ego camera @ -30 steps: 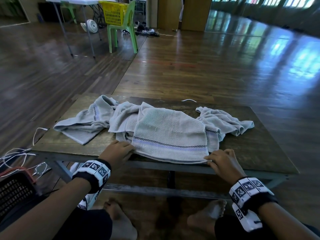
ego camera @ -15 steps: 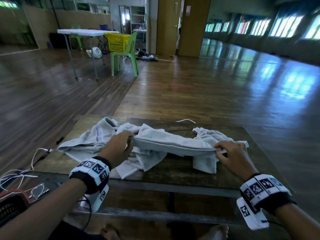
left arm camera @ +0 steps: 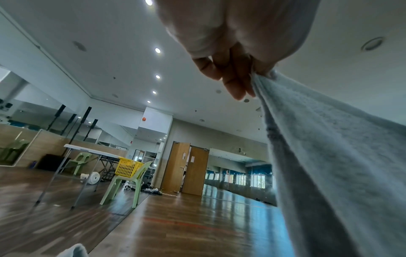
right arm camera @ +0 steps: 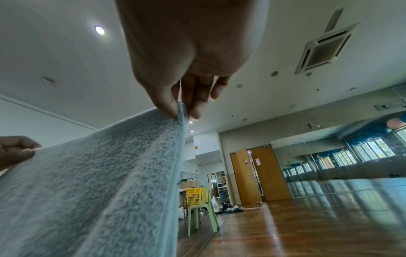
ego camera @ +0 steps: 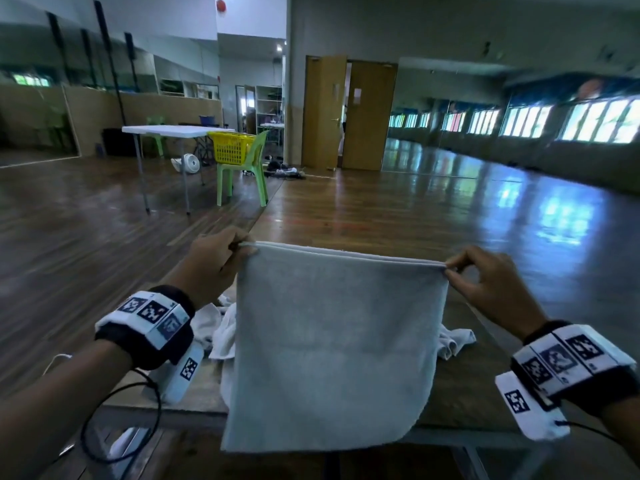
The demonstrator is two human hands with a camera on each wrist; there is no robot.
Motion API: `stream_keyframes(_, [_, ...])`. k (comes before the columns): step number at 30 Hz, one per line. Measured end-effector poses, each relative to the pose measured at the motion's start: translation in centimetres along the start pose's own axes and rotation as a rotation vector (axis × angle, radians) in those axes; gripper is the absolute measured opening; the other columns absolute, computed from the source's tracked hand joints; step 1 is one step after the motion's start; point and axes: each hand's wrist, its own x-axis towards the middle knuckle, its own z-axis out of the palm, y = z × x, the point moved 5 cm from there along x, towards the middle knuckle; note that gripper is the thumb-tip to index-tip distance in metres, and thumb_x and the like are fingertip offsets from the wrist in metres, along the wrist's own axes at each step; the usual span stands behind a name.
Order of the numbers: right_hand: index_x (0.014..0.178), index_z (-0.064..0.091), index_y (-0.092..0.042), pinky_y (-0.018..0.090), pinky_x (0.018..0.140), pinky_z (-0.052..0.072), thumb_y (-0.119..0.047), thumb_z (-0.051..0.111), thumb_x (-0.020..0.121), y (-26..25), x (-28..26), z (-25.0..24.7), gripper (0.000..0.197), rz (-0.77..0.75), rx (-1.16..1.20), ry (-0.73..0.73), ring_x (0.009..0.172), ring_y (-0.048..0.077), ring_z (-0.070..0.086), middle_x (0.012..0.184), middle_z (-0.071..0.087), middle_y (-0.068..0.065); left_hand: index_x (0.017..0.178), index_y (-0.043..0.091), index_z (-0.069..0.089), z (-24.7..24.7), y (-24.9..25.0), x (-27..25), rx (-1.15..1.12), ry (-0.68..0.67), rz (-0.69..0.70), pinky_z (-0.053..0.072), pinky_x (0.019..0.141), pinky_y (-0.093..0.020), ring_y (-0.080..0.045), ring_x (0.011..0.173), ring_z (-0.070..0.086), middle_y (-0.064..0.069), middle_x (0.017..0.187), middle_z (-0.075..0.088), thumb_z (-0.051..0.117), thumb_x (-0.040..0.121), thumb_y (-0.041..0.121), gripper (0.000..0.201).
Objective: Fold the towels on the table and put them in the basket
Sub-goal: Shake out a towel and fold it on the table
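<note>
Pale grey terry towel (ego camera: 332, 344), doubled, hanging above the table's (ego camera: 460, 386) near edge. Left hand (ego camera: 214, 265) and right hand (ego camera: 491, 285) each pinch a top corner between thumb and fingers (right arm camera: 195, 104), likely to let the layers fall square. Other towels (ego camera: 216, 327) lie crumpled behind.

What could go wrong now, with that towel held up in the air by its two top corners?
1. The left hand and right hand only pinch the towel at its top corners with the fingers, so a corner might slip and undo the fold.
2. Its lower edge hangs past the near edge of the table, so it could brush the floor if lowered carelessly.
3. The loose towels behind it could snag and get dragged along.
</note>
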Motion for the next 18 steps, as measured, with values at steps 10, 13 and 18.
stream_keyframes(10, [0.08,0.062,-0.012,0.0,0.067,0.039,0.002,0.069,0.077,-1.3,-1.1,0.3,0.016,0.13,0.125,-0.158,0.082,-0.005,0.059,0.076,0.064,-0.01,0.086,0.007,0.062,-0.9,0.0,-1.4,-0.011,-0.023,-0.11,0.04,0.061,-0.003,-0.006,0.059,0.053,0.008,0.067,0.057,0.061,0.088,0.02,0.013])
stream_keyframes(13, [0.102,0.064,-0.022,-0.001,0.07,0.039,-0.006,0.068,0.081,-1.2,-1.2,0.5,0.027,0.153,0.108,-0.227,0.084,-0.017,0.056,0.087,0.061,-0.023,0.086,0.011,0.061,-0.7,-0.5,-1.8,-0.02,-0.048,-0.116,0.038,0.062,0.0,-0.001,0.06,0.053,0.012,0.067,0.056,0.061,0.088,0.02,0.01])
stream_keyframes(18, [0.092,0.069,-0.024,0.009,0.07,0.041,-0.009,0.064,0.084,-1.1,-0.7,0.5,0.017,0.146,0.035,-0.349,0.08,-0.01,0.058,0.087,0.066,-0.016,0.083,0.018,0.057,-0.4,-0.9,-1.8,-0.06,-0.133,-0.113,0.039,0.061,-0.006,-0.012,0.063,0.055,-0.003,0.075,0.065,0.061,0.088,0.028,0.013])
